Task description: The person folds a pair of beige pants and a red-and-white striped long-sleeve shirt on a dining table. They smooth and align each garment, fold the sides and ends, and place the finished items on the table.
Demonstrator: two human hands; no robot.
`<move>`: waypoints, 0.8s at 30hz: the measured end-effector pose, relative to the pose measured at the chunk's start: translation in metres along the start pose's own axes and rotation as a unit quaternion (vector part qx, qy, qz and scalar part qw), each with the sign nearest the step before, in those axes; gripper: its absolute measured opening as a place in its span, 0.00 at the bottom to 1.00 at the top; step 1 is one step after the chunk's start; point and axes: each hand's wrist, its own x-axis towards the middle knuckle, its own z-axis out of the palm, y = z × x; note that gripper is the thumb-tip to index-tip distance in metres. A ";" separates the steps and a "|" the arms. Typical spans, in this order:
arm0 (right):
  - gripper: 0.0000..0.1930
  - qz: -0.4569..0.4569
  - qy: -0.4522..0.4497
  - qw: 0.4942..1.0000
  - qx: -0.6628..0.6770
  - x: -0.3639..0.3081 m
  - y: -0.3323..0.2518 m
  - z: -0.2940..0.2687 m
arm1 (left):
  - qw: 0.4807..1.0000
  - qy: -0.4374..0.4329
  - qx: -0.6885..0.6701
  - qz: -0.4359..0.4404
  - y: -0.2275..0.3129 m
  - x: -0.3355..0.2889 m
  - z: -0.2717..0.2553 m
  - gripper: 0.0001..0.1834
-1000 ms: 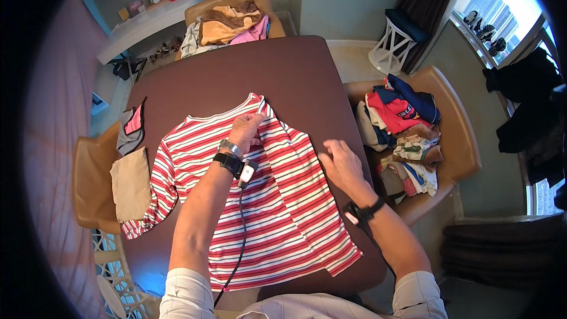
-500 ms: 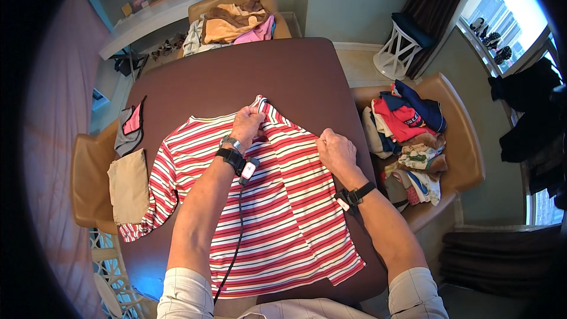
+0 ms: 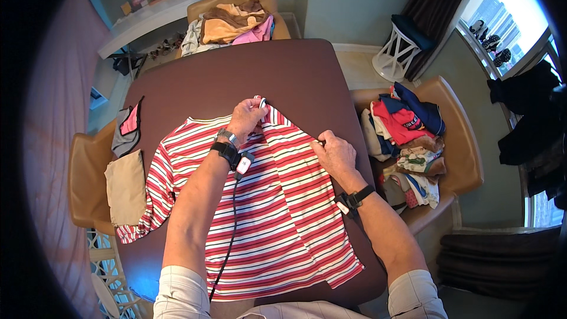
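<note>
A red, white and black striped long-sleeved shirt [image 3: 254, 218] lies spread on the brown table [image 3: 236, 74], its right side folded inward over the body. My left hand [image 3: 245, 118] pinches the cloth near the collar at the top. At the upper right folded edge, my right hand [image 3: 335, 153] grips the shirt between thumb and fingers. One sleeve stretches out to the lower left, its cuff by a folded beige cloth [image 3: 126, 189]. The other sleeve is not plainly visible.
Brown chairs stand around the table: one at right [image 3: 463, 153] with piled clothes [image 3: 407, 121], one at the back with a brown-and-tan heap [image 3: 233, 23]. At left lies a grey and pink cloth [image 3: 127, 130]. A cable [image 3: 231, 230] hangs from my left wrist device.
My left hand has shifted slightly left and up at the collar. My right hand has moved slightly left along the edge, its grip still on the shirt, which shifts a little left.
</note>
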 end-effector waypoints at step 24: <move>0.13 -0.130 0.014 0.978 0.161 -0.081 0.005 -0.042 | 0.740 -0.020 0.504 0.444 -0.001 -0.102 0.005 0.29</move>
